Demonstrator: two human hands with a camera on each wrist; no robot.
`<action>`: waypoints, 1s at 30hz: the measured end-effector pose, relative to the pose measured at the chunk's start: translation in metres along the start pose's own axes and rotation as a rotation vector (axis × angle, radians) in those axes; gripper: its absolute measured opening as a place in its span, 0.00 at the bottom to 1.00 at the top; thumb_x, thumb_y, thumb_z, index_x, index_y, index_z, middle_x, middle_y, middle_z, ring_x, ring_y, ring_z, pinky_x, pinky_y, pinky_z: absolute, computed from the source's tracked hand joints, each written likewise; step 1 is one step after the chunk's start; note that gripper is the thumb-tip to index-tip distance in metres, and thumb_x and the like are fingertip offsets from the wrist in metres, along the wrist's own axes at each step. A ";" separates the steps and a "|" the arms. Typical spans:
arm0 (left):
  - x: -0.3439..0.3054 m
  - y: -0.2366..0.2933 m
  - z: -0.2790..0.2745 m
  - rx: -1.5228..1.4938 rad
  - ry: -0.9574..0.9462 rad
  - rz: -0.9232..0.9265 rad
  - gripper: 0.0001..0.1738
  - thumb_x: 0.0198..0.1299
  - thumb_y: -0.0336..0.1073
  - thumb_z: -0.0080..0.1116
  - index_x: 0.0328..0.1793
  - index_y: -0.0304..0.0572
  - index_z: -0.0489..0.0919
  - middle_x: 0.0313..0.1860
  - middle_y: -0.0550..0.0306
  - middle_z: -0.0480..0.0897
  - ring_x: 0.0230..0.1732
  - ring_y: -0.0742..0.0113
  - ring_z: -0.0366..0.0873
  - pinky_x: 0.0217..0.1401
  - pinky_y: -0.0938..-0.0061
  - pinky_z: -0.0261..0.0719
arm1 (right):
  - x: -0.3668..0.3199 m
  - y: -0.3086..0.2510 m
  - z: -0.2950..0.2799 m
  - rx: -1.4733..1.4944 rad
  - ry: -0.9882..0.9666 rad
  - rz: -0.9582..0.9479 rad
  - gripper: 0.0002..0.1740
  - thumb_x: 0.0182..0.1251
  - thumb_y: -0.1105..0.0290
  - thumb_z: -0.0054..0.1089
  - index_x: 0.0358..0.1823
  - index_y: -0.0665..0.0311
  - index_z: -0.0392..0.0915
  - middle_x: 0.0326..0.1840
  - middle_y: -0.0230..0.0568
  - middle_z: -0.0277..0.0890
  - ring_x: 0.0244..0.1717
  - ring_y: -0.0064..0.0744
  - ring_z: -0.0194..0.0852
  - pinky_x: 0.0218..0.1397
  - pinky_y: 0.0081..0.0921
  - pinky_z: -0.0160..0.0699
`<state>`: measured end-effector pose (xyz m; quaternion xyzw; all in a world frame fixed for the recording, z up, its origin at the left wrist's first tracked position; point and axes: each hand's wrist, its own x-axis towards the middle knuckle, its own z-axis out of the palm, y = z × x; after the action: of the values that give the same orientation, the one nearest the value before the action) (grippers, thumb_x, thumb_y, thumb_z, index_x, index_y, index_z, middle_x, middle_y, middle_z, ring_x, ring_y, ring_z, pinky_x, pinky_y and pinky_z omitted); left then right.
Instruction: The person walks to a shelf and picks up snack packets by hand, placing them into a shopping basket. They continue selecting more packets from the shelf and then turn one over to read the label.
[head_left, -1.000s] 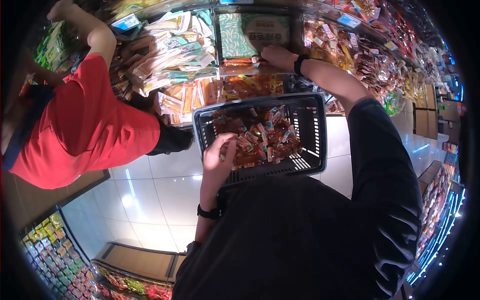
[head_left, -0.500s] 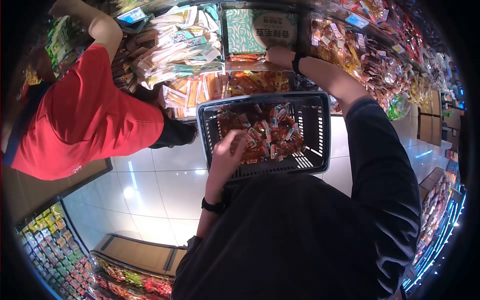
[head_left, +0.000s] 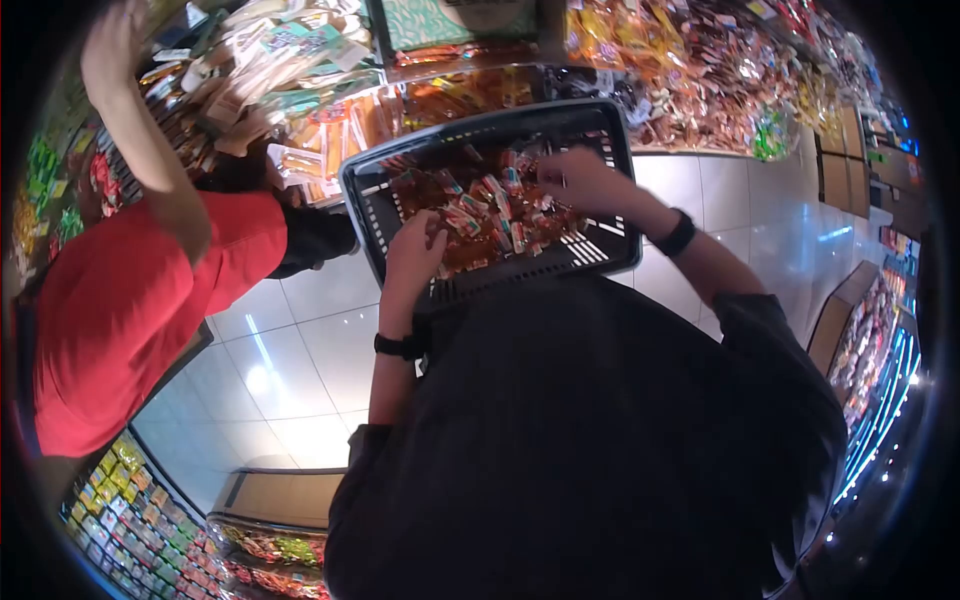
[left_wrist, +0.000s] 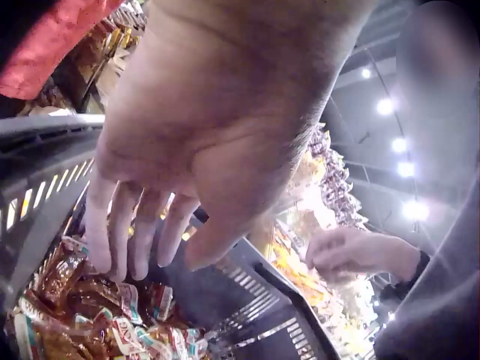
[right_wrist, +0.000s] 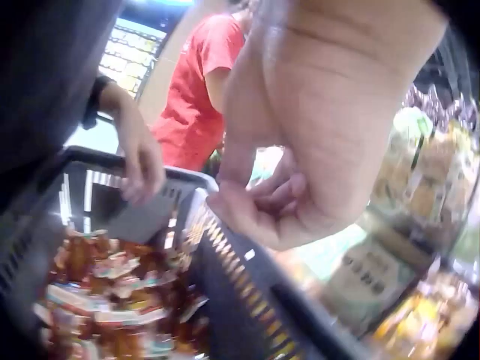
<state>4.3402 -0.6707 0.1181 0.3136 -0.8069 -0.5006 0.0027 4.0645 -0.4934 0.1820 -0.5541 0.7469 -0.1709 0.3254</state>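
Observation:
A black shopping basket with slotted walls stands before me in the head view. Small red-brown snack packets with white and teal labels lie heaped in it. My left hand hovers over the basket's near left side, fingers extended and relaxed, just above the packets in the left wrist view. Over the right part of the basket is my right hand, blurred in the head view. Its fingers curl loosely in the right wrist view, beside the basket's rim, with nothing visible between thumb and fingers.
Beyond the basket, a display shelf holds a teal printed box and a row of red packets along its front. Long pale snack packs lie left of it. A person in a red shirt leans at the left.
My right hand has come back from the shelf by the teal box to above the basket. The left hand stays over the basket. The person in red has shifted their arm.

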 end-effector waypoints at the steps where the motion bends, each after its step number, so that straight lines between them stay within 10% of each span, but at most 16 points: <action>1: 0.004 -0.010 0.011 0.058 -0.033 0.043 0.17 0.62 0.36 0.64 0.56 0.40 0.79 0.46 0.47 0.84 0.46 0.52 0.84 0.50 0.62 0.81 | -0.014 0.010 0.023 0.068 -0.245 0.366 0.19 0.62 0.60 0.69 0.48 0.65 0.79 0.44 0.55 0.82 0.38 0.52 0.85 0.46 0.42 0.85; 9: 0.033 -0.028 0.064 0.326 -0.118 0.247 0.24 0.58 0.38 0.63 0.60 0.40 0.76 0.57 0.42 0.77 0.59 0.40 0.74 0.62 0.52 0.75 | -0.015 0.068 0.119 -0.437 0.036 0.322 0.36 0.56 0.60 0.71 0.67 0.60 0.69 0.72 0.49 0.64 0.73 0.52 0.64 0.65 0.59 0.67; 19: 0.037 -0.021 0.046 0.168 -0.170 0.194 0.21 0.57 0.39 0.64 0.56 0.40 0.78 0.55 0.41 0.79 0.59 0.40 0.75 0.63 0.53 0.75 | 0.000 0.096 0.127 -0.158 -0.030 0.098 0.16 0.60 0.61 0.69 0.45 0.63 0.79 0.53 0.44 0.78 0.62 0.50 0.72 0.63 0.51 0.63; 30: 0.044 0.025 0.024 -0.228 -0.347 0.113 0.26 0.64 0.44 0.68 0.61 0.34 0.77 0.56 0.47 0.84 0.57 0.57 0.83 0.60 0.67 0.79 | 0.018 -0.004 0.073 -0.186 0.077 -0.369 0.16 0.61 0.75 0.61 0.52 0.60 0.79 0.44 0.40 0.80 0.51 0.43 0.77 0.59 0.38 0.69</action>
<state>4.2843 -0.6661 0.1127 0.1745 -0.7496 -0.6343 -0.0724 4.1138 -0.5042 0.1261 -0.7023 0.6572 -0.1789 0.2072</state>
